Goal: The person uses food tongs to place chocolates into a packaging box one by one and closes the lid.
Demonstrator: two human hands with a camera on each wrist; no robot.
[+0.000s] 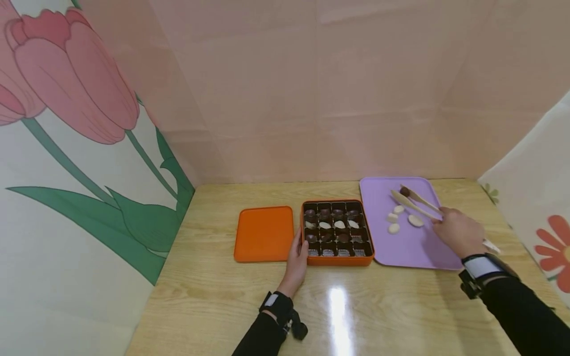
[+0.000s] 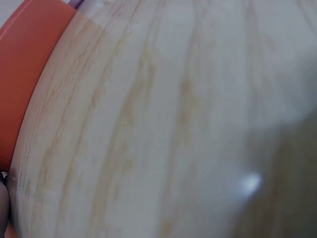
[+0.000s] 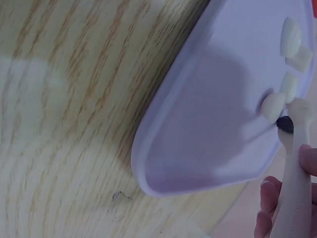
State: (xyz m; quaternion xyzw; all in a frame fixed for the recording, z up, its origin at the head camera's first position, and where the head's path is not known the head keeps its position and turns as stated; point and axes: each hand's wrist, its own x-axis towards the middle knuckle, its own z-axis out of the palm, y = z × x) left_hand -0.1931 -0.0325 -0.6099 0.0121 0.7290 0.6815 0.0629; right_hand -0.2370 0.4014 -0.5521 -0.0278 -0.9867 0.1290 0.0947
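Right hand [image 1: 460,231] grips tongs [image 1: 413,204] pinching chocolate [image 1: 404,191]; left hand [image 1: 296,264] touches box [image 1: 340,262].

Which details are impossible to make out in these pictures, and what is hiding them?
Left hand: left wrist view; the left edge cuts off nearly all of it.
Orange box: left wrist view; the same edge leaves only part of a wall.
Dark sweet: right wrist view; the tongs partly hide it.
Lettering on the tongs: right wrist view; too faint to read.
Purple tray: head view; the right hand covers part.
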